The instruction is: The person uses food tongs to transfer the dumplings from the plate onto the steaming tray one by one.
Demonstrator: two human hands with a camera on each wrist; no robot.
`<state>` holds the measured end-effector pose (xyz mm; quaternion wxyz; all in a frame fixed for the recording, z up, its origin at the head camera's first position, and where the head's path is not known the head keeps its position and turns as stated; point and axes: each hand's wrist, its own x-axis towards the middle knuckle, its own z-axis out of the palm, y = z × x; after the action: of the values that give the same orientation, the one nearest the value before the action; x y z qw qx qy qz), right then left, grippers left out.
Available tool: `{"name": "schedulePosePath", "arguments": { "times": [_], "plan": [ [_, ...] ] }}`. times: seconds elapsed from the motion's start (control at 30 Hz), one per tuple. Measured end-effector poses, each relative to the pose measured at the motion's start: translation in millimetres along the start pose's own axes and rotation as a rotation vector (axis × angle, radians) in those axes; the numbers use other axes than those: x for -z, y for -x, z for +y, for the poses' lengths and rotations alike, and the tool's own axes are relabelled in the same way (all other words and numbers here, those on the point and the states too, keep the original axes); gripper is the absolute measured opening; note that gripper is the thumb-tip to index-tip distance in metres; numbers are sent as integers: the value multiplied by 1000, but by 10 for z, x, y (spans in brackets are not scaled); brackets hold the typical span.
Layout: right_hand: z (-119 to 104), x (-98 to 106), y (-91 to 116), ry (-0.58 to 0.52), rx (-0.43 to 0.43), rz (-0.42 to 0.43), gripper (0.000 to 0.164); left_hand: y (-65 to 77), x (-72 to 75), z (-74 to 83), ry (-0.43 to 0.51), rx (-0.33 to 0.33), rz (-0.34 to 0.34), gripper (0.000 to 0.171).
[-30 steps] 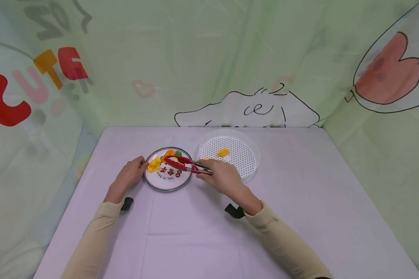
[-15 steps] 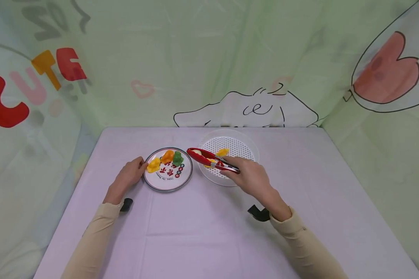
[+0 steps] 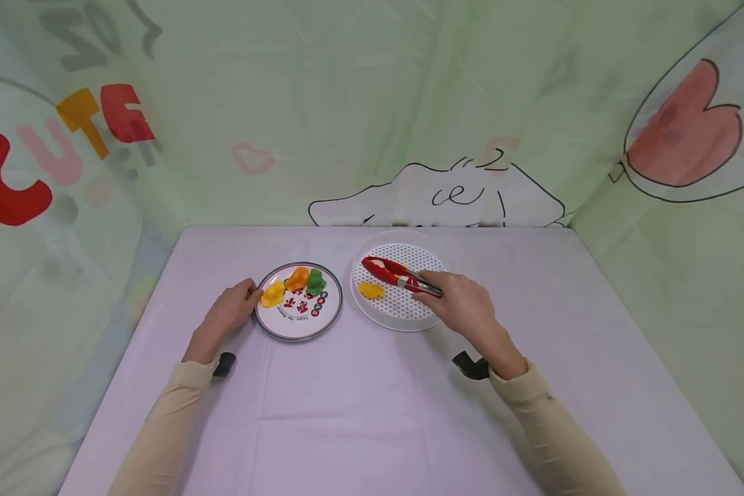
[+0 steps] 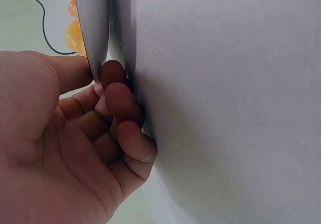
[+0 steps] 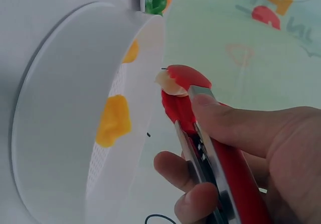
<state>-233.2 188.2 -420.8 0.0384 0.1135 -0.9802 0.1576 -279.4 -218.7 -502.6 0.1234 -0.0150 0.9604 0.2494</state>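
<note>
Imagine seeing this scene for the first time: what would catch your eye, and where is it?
Likely the red tongs, held in the right hand above the white perforated tray with a pale piece between their tips. Next come the yellow piece, orange piece and green piece on the plate, whose edge the left hand pinches.

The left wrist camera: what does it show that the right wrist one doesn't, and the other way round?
Only left wrist: the left hand gripping the plate.
Only right wrist: the right hand holding red tongs with a pale piece in their tips, and a white tray with two yellow pieces.
Both: part of the plate and its orange piece.
</note>
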Motion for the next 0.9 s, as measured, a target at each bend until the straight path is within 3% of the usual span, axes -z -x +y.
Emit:
{"name": "schedulePosePath", "arguments": {
  "times": [0.4, 0.9],
  "plan": [
    [-32, -57, -99, 85, -67, -58, 55, 34, 28, 16, 13, -10, -8, 28],
    [20, -94, -110, 41, -94, -82, 57, -10, -12, -28, -1, -5, -4, 28]
  ]
}}
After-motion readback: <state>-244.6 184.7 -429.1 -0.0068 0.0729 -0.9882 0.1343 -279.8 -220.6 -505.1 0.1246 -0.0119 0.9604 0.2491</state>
